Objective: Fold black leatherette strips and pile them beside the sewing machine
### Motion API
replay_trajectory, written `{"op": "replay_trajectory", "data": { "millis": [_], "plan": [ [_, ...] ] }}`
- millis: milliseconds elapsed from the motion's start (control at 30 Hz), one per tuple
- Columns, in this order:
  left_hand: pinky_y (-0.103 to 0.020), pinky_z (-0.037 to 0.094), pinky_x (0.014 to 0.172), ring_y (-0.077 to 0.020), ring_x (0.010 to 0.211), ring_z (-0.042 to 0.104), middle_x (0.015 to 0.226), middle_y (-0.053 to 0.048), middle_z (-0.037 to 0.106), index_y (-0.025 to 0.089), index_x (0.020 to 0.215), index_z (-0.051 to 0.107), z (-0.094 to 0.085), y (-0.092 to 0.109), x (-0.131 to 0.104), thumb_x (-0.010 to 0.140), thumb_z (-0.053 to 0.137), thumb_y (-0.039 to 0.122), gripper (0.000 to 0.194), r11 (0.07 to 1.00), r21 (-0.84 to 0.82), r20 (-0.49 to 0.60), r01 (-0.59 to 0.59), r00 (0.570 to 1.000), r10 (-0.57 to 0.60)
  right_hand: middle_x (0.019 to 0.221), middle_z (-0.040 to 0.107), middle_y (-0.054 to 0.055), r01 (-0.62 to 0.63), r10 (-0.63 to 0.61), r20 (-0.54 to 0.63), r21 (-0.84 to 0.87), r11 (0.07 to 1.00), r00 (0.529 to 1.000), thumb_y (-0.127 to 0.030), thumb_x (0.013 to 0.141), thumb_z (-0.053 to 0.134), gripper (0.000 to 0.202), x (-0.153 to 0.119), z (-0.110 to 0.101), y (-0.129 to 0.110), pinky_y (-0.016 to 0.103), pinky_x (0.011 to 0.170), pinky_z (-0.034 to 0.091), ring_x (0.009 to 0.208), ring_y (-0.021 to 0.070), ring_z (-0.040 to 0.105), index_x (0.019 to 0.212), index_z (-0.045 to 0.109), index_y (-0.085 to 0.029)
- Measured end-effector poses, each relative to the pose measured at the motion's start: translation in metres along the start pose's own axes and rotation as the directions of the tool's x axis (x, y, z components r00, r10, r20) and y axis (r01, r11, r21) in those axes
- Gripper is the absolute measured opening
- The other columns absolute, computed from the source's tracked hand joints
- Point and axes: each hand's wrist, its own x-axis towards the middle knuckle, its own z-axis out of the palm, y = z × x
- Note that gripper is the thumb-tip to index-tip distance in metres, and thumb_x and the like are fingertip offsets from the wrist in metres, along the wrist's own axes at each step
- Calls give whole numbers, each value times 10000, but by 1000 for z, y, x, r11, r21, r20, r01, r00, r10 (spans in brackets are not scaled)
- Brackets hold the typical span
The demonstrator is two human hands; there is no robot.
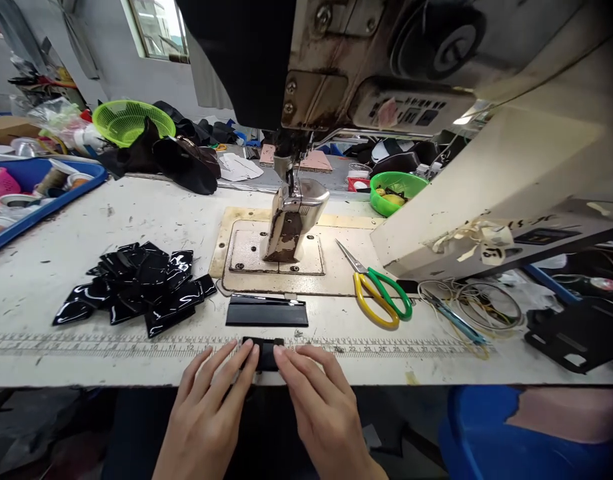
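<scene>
A small black piece [267,355] lies on the ruler strip at the table's front edge. The fingertips of my left hand [211,407] press on its left part, and those of my right hand [321,400] touch its right end. Both hands have their fingers stretched out. Just beyond them lies a flat black strip [267,313] with a glossy far edge. To the left is a heap of shiny black pieces [141,283]. Behind the strip stands the sewing machine's post [291,227], below the needle area.
Scissors [379,293] with yellow and green handles lie right of the post. Farther right are a blue tool [459,320], loose thread [491,303] and a black object [579,333]. A blue tray [46,208] sits at left, and a green bowl [397,193] stands behind the machine arm.
</scene>
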Motion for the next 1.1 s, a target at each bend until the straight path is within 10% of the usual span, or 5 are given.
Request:
{"op": "replay_trajectory", "data": {
  "millis": [1100],
  "plan": [
    [-326, 558, 1023, -237, 1282, 567, 1394, -107, 635, 39, 1345, 585, 5, -10, -7, 952, 391, 1, 440, 995, 18, 93, -93, 991, 91, 1365, 647, 86, 208, -177, 230, -116, 971, 957, 42, 942, 397, 454, -4, 6, 15, 409, 1187, 426, 1383, 208, 513, 1331, 606, -63]
  ]
}}
